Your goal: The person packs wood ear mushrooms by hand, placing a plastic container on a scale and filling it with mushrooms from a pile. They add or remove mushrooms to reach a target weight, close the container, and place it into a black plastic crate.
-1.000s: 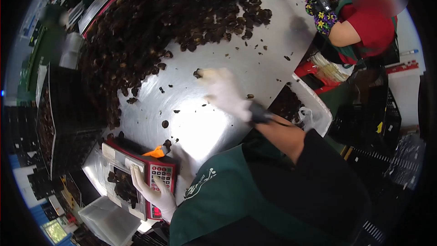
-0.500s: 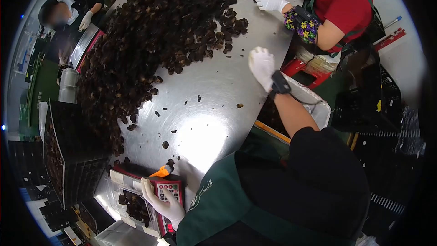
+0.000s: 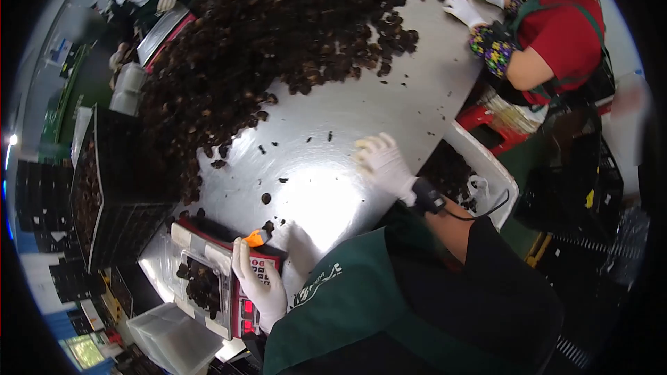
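My left hand, in a white glove, is beside a clear plastic box on a red digital scale. Its fingers are stretched out along the box's edge, over part of the keypad. Dark brown pieces, resembling dried mushrooms, lie in the box. An orange object shows just past those fingertips. My right hand, also gloved and with a black device on the wrist, is above the metal table. Its fingers are loosely bent and apart, with nothing visible in them.
A large heap of dark pieces covers the table's far side. A white bin with dark contents stands at the right edge. A black crate stands left, with clear boxes below. Two co-workers work at the far edges.
My right hand has come back toward my body, lower and left over the table. My left hand stays by the box on the scale. The whole view has shifted.
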A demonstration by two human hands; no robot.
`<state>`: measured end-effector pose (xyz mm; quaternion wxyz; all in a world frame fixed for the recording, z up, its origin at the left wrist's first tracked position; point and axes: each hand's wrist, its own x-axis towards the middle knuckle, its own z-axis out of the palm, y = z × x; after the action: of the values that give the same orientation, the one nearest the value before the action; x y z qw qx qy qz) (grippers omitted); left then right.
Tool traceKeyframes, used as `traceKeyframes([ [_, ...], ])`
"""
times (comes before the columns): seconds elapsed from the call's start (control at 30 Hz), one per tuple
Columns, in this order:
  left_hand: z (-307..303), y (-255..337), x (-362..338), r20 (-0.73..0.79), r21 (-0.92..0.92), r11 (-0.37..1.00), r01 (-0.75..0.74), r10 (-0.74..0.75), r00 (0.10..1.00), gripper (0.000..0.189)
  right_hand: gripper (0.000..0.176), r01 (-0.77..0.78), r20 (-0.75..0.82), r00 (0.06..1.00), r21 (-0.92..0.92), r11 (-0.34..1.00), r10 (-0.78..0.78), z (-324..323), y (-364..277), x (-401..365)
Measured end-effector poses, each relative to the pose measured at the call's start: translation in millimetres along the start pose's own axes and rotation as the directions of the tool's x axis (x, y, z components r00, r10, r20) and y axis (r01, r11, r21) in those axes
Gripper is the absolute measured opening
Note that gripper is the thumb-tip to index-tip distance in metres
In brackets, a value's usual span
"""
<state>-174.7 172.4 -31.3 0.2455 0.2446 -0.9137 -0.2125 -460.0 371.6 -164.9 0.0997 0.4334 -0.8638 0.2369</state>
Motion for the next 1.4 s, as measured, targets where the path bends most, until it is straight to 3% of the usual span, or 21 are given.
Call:
traceKeyframes([
  [0.03, -1, -3, -3, 0.003, -0.027, 0.999, 0.024, -0.024, 1.0, 0.058, 0.021, -0.003, 0.01, 1.0, 0.02, 1.0, 0.003, -1, 10, 3],
  [0.07, -2, -8, -9, 0.003, -0.053, 0.997, 0.055, -0.055, 0.998, 0.056, 0.016, -0.147, 0.005, 0.989, 0.057, 0.987, 0.147, -22, 20, 4],
  [0.17, 2, -21, -29, 0.046, -0.032, 0.995, 0.099, -0.097, 0.994, 0.053, 0.009, -0.209, -0.294, 0.94, -0.089, 0.974, 0.175, -49, 85, -27],
  [0.2, 5, -25, -35, 0.058, -0.041, 0.993, 0.112, -0.109, 0.992, 0.052, 0.01, -0.178, -0.223, 0.966, -0.204, 0.963, 0.132, -61, 109, -36],
  [0.27, 15, -30, -48, 0.128, -0.067, 0.983, 0.172, -0.162, 0.978, 0.047, 0.011, -0.398, -0.132, 0.915, -0.466, 0.791, 0.382, -79, 120, -36],
  [0.37, 24, -31, -59, 0.269, -0.176, 0.951, 0.253, -0.201, 0.942, 0.037, 0.014, -0.371, -0.152, 0.929, -0.345, 0.862, 0.338, -76, 103, 11],
  [0.5, 27, -37, -66, 0.352, -0.259, 0.884, 0.389, -0.289, 0.89, 0.033, 0.038, -0.025, -0.072, 0.997, 0.085, 0.996, 0.031, -26, 7, 132],
  [0.63, 20, -43, -79, 0.352, -0.274, 0.854, 0.442, -0.338, 0.873, 0.035, 0.048, 0.334, 0.042, 0.924, 0.394, 0.857, -0.38, 24, -87, 260],
  [0.73, 7, -38, -93, 0.306, -0.264, 0.806, 0.53, -0.452, 0.838, 0.035, 0.051, 0.506, 0.1, 0.827, 0.299, 0.809, -0.554, 56, -142, 346],
  [0.8, 6, -39, -108, 0.28, -0.253, 0.766, 0.591, -0.527, 0.802, 0.035, 0.069, 0.634, 0.034, 0.767, 0.11, 0.766, -0.64, 124, -136, 399],
  [0.87, 1, -34, -113, 0.257, -0.247, 0.716, 0.652, -0.601, 0.757, 0.036, 0.081, 0.459, 0.236, 0.865, -0.013, 0.888, -0.443, 169, -140, 422],
  [0.93, 1, -30, -115, 0.118, -0.256, 0.715, 0.651, -0.645, 0.755, 0.029, 0.089, 0.403, 0.361, 0.857, -0.026, 0.915, -0.367, 213, -134, 450],
  [0.97, 3, -32, -117, 0.119, -0.26, 0.704, 0.66, -0.655, 0.746, 0.03, 0.091, 0.445, 0.336, 0.829, 0.085, 0.891, -0.446, 239, -116, 466],
  [1.13, 14, -36, -114, 0.145, -0.222, 0.733, 0.643, -0.627, 0.765, 0.033, 0.081, 0.408, 0.53, 0.755, 0.082, 0.91, -0.386, 182, -132, 411],
  [1.17, 15, -36, -110, 0.182, -0.224, 0.727, 0.648, -0.623, 0.761, 0.032, 0.073, 0.512, 0.46, 0.718, 0.161, 0.844, -0.523, 184, -120, 397],
  [1.23, 13, -33, -102, 0.223, -0.195, 0.736, 0.648, -0.61, 0.76, 0.032, 0.064, 0.485, 0.498, 0.677, 0.252, 0.837, -0.542, 138, -152, 346],
  [1.27, 14, -35, -96, 0.251, -0.186, 0.756, 0.628, -0.581, 0.774, 0.032, 0.061, 0.6, 0.347, 0.649, 0.313, 0.736, -0.677, 141, -150, 331],
  [1.3, 15, -37, -93, 0.287, -0.198, 0.772, 0.605, -0.544, 0.788, 0.033, 0.063, 0.544, 0.49, 0.706, 0.089, 0.835, -0.512, 145, -145, 317],
  [1.33, 16, -36, -92, 0.296, -0.19, 0.787, 0.588, -0.525, 0.798, 0.033, 0.066, 0.354, 0.527, 0.711, 0.304, 0.884, -0.466, 107, -169, 290],
  [1.37, 13, -34, -88, 0.313, -0.184, 0.79, 0.585, -0.517, 0.797, 0.033, 0.072, 0.429, 0.532, 0.673, 0.285, 0.857, -0.514, 107, -165, 275],
  [1.4, 9, -31, -84, 0.329, -0.175, 0.788, 0.59, -0.518, 0.79, 0.033, 0.08, 0.46, 0.377, 0.751, 0.29, 0.839, -0.542, 125, -144, 253],
])
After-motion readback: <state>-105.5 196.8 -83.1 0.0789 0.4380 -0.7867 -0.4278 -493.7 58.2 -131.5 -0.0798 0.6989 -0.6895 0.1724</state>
